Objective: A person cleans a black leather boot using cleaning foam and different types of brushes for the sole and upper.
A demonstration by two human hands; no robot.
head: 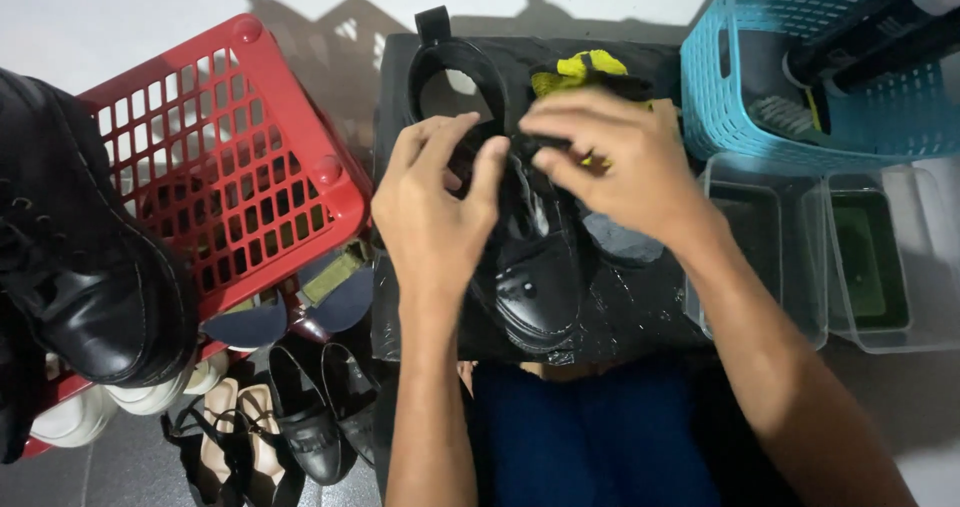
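Note:
A wet, soapy black boot [535, 287] lies toe toward me on a black plastic sheet [640, 317] spread over my lap. My left hand [435, 202] grips the boot's upper near its open collar [455, 77]. At the lacing area, the fingers of my right hand [620, 157] pinch something small and dark; what it is cannot be made out. A yellow cloth [585, 67] lies just behind my right hand.
A red crate [215, 152] stands at left with another black boot [80, 257] against it. Several shoes and sandals [275, 417] lie on the floor below. A blue basket [800, 67] with brushes sits at right, above two clear tubs [820, 257].

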